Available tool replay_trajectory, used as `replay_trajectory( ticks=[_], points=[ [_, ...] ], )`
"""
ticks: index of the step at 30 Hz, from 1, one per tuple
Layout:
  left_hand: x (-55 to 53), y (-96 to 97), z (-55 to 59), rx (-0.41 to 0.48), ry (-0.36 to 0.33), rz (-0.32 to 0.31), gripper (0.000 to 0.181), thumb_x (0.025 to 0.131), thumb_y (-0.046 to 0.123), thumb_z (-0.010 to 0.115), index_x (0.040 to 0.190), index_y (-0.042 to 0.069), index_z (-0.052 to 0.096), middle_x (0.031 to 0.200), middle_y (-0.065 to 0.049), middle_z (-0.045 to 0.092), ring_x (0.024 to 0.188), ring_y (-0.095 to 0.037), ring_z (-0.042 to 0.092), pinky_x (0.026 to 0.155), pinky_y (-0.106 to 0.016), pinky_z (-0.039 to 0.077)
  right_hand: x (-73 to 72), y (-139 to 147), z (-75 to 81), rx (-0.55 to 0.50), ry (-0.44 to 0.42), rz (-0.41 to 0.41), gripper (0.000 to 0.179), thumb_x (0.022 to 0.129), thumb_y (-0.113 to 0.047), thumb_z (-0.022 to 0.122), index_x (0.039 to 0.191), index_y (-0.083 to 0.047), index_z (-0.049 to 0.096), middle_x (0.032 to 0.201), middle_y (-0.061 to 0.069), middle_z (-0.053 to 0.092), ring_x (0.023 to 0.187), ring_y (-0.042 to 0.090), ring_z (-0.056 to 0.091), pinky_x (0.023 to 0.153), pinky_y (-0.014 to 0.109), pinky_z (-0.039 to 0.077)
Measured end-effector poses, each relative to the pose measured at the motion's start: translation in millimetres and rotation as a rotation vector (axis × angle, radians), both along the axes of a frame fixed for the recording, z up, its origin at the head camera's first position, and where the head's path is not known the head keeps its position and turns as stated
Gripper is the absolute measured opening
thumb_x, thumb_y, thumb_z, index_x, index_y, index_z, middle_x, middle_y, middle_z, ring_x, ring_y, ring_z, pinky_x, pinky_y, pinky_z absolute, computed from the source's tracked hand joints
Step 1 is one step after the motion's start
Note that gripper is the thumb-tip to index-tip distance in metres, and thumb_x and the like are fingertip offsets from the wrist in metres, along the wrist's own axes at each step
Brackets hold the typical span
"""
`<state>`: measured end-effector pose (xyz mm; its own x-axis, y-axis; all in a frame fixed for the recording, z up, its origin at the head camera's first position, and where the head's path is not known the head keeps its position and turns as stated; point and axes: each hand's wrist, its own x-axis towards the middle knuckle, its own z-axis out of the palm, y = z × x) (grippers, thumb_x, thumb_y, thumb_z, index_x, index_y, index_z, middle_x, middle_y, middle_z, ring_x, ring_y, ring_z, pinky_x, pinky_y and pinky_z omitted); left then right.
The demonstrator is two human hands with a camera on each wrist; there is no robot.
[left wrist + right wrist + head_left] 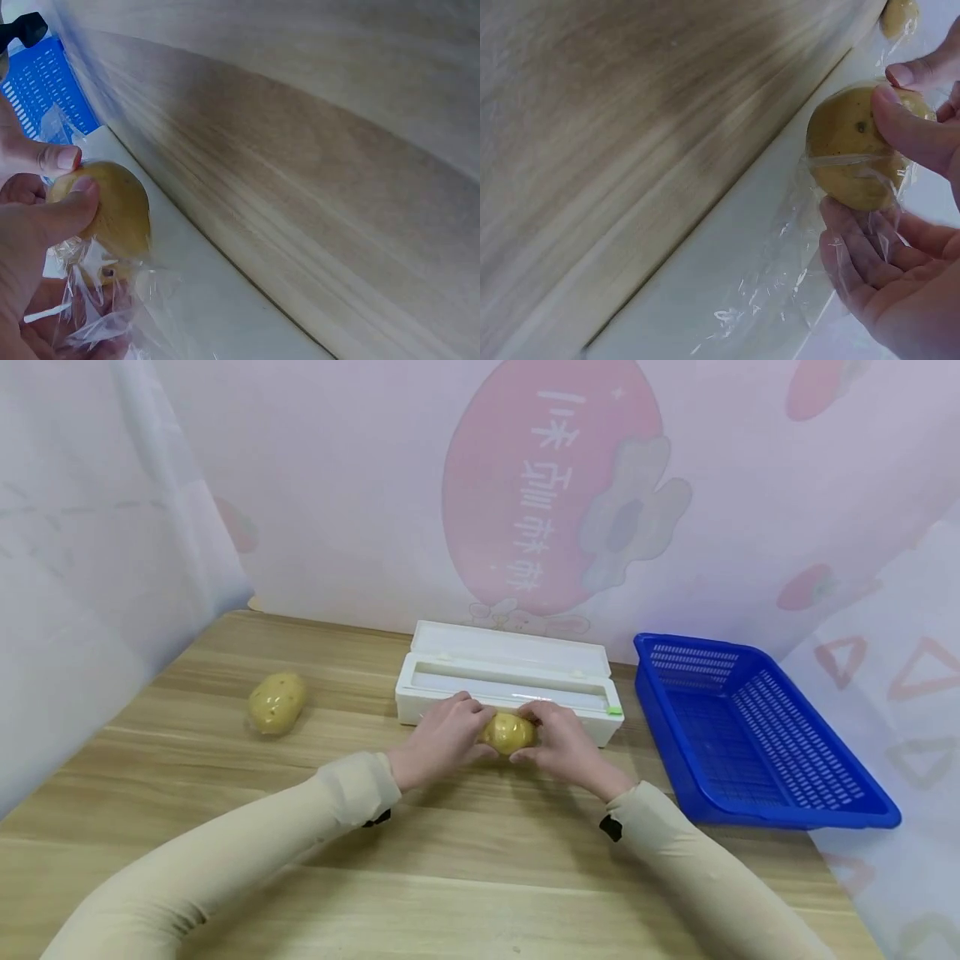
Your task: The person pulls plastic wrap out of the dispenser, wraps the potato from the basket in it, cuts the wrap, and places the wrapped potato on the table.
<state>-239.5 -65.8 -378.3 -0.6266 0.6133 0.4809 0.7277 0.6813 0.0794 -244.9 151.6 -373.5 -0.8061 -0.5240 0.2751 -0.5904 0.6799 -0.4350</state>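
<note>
Both hands hold one yellow potato (508, 734) between them, just in front of a white cling film dispenser (510, 647) with its lid raised. My left hand (446, 735) grips the potato's left side, its thumb pressing on the skin in the left wrist view. On the other side, my right hand (566, 743) has its thumb on the potato (855, 142) and its fingers curled beneath. Clear cling film (780, 247) clings around the potato's lower part and hangs loosely over the fingers. A film roll lies inside the dispenser.
Another potato (277, 703), shiny with film, lies on the wooden table (360, 893) to the left. At the right stands a blue plastic basket (678, 739) with slotted walls. A printed cloth (337, 485) hangs behind the table.
</note>
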Motion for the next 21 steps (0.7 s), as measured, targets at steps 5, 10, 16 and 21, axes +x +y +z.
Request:
replay_trajectory(
  ticks=[5,10,16,21],
  points=[
    [-4.0,-2.0,-2.0,-0.012,-0.021,-0.024,0.046,0.073,0.034,0.088,0.105,0.005,0.07,0.089,-0.007,0.069,0.076,-0.02,0.057,0.061,-0.032,0.05,-1.5,1,-0.7,-0.046,0.01,0.006,0.048,0.066,-0.015,0.093,0.104,-0.005,0.066,0.098,0.001,0.066,0.088,0.014,0.062,0.078,0.031,0.052],
    [-5.6,-3.7,-3.6,-0.043,-0.007,-0.024,0.052,0.074,0.037,0.087,0.111,0.005,0.07,0.09,-0.007,0.066,0.079,-0.021,0.057,0.066,-0.033,0.05,-0.4,1,-0.2,-0.041,0.047,0.007,0.051,0.065,-0.019,0.094,0.108,-0.004,0.07,0.098,0.002,0.068,0.087,0.015,0.062,0.077,0.031,0.052],
    [-7.0,-3.5,-0.2,-0.075,-0.004,-0.001,0.05,0.072,0.041,0.087,0.107,0.008,0.072,0.088,-0.006,0.067,0.079,-0.021,0.058,0.072,-0.036,0.045,9.0,3,5.5,-0.003,0.106,-0.052,0.063,0.064,-0.026,0.094,0.118,-0.004,0.071,0.11,0.009,0.058,0.103,0.026,0.051,0.087,0.04,0.046],
    [-7.2,-1.6,3.1,-0.071,0.012,0.021,0.049,0.067,0.043,0.09,0.099,0.011,0.074,0.083,-0.003,0.069,0.078,-0.02,0.053,0.071,-0.036,0.041,13.6,19,14.7,-0.131,0.092,-0.165,0.055,0.074,-0.028,0.089,0.116,0.0,0.069,0.12,0.016,0.051,0.114,0.033,0.044,0.095,0.049,0.039]
  ],
)
